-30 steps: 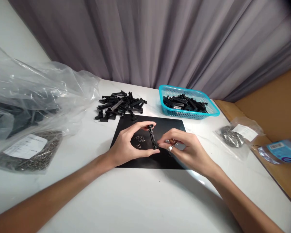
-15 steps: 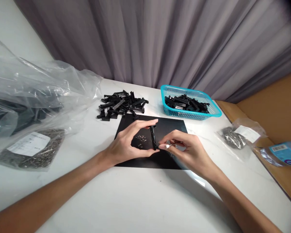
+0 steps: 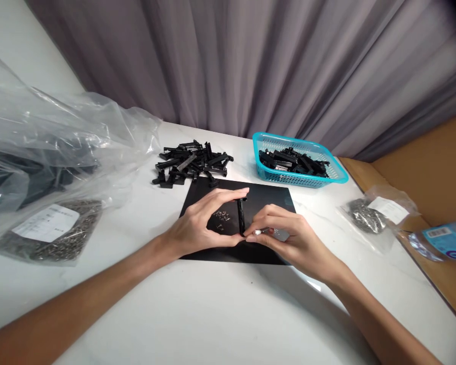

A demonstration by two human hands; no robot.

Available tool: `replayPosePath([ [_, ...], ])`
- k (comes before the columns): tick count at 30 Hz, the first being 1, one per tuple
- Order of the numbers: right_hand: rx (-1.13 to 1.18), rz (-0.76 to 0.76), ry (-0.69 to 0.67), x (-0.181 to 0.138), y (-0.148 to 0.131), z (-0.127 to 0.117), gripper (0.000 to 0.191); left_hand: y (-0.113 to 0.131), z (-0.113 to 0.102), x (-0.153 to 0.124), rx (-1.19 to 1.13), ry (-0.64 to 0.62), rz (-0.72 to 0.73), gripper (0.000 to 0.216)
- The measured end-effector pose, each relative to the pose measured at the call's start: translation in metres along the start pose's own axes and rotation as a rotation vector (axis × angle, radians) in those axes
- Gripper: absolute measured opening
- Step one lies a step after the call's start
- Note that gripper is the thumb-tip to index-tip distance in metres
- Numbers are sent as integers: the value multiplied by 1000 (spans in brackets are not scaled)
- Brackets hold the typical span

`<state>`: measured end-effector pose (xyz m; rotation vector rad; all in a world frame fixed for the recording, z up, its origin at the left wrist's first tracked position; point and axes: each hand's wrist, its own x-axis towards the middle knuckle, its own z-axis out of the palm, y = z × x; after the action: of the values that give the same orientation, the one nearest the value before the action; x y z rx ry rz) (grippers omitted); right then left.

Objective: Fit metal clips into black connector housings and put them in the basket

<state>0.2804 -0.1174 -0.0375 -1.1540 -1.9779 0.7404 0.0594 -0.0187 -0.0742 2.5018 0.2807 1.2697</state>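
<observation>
My left hand (image 3: 200,223) pinches a slim black plastic bar (image 3: 241,216) lengthwise between forefinger and thumb, just above a black mat (image 3: 268,195). My right hand (image 3: 289,238) is closed in a pinch on a small metal piece (image 3: 259,231), its fingertips pressed against the bar's near end. A few tiny metal clips (image 3: 222,216) lie loose on the mat under my left palm's arch.
A pile of black plastic bars (image 3: 192,163) lies behind the mat. A turquoise basket (image 3: 336,176) holds more black parts. Large clear plastic bags (image 3: 45,152) and a bag of metal clips (image 3: 49,230) are at left. A small clip bag (image 3: 368,213) and cardboard (image 3: 425,167) sit right.
My right hand has closed in on the bar's near end with the metal piece. The left hand keeps its hold on the bar, slightly lower over the mat.
</observation>
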Motion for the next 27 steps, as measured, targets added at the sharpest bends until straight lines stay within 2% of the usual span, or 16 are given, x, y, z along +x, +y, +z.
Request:
replayPosePath([
  [3,67,32,9,1,1,1,10,1,0,1,5,10,-7,80],
  [7,174,99,90,3,3,4,16,3,1,2,2,31,-43,80],
  [13,245,113,57,4,7,5,18,3,2,1,-21,19,-53,80],
  [19,298,130,196,5,8,12,15,2,0,1,-20,34,-74,80],
  [27,254,135,20,5,10,4,14,4,2,0,-28,-2,-54,75],
])
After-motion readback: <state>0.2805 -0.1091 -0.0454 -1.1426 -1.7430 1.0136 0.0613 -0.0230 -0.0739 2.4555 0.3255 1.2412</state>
